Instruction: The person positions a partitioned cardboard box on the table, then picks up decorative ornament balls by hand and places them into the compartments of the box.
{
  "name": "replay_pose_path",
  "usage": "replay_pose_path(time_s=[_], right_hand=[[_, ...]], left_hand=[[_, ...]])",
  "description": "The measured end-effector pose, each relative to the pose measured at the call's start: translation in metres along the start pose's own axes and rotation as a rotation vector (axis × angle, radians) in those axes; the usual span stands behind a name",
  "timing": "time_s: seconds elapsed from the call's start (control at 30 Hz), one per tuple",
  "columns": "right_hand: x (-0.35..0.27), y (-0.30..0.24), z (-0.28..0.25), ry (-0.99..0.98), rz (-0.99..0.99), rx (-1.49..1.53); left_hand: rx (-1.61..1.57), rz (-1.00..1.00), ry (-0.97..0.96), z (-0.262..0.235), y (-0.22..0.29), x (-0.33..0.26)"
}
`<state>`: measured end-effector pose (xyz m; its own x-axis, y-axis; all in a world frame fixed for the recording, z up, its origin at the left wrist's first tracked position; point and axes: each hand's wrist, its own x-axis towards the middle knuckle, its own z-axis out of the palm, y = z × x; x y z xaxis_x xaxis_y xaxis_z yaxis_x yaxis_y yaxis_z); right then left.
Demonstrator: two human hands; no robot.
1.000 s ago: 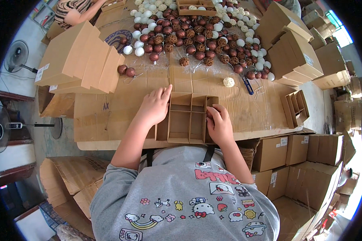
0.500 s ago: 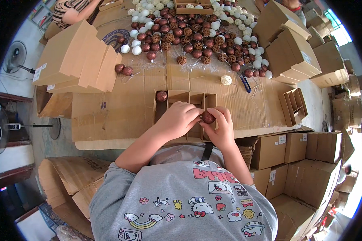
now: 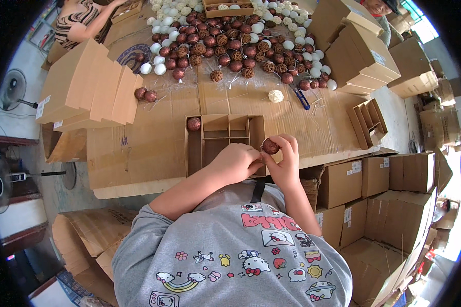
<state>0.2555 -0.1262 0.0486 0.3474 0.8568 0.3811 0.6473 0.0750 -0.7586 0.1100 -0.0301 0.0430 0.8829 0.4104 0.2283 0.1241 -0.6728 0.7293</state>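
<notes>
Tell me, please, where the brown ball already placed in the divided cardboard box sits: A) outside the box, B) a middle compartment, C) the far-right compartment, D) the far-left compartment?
D: the placed brown ball lies in the far-left compartment of the divided cardboard box, while the middle compartments visible beyond the hands hold nothing.

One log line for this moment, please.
right hand: holds brown ball | left hand: touching ball | divided cardboard box: one ball in far-left cell
</notes>
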Motion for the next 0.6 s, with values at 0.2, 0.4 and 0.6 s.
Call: replay_pose_path(time_s=[0.2, 0.4, 0.6], right_hand=[[-0.006, 0.005, 0.006, 0.006, 0.003, 0.017], [-0.008, 0.003, 0.008, 0.029, -0.003, 0.033], [-0.012, 0.011, 0.003, 0.066, 0.026, -0.008]], left_hand=[[0.055, -0.094, 0.088, -0.002, 0.006, -0.001], [0.151, -0.039, 0.074, -0.002, -0.006, 0.002], [0.113, 0.04, 0.14, -0.004, -0.002, 0.007]])
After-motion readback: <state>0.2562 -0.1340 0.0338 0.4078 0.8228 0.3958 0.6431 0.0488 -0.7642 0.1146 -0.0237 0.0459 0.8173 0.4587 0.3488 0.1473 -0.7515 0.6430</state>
